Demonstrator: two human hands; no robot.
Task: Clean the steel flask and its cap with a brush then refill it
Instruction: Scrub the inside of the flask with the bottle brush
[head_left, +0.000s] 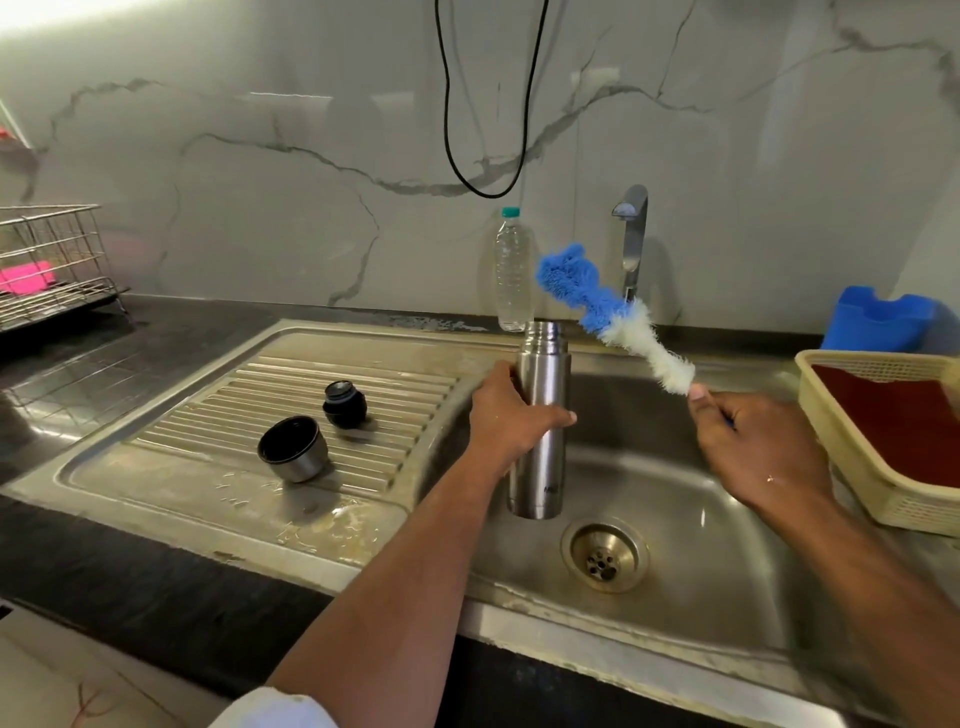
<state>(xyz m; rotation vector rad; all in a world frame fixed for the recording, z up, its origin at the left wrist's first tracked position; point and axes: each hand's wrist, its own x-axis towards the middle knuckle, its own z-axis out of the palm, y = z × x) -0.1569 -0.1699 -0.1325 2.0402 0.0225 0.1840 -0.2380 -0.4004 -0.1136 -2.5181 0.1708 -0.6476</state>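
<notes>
Left hand (511, 415) fingers around upright flask (540, 415); right hand (753, 441) fingers pinching raised brush (613, 317)

Wire rack (52, 260), yellow basket (852, 467), black cable (447, 130)

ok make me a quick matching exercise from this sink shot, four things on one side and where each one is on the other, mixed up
Things:
1. steel flask
2. brush
3. steel cup cap
4. plastic water bottle

Places:
A. lying on the ribbed drainboard
B. standing on the counter, against the wall, left of the tap
C. held upright over the sink basin by the left hand
D. held by its handle in the right hand, head up in the air

Pairs: 1-C, 2-D, 3-A, 4-B
</notes>
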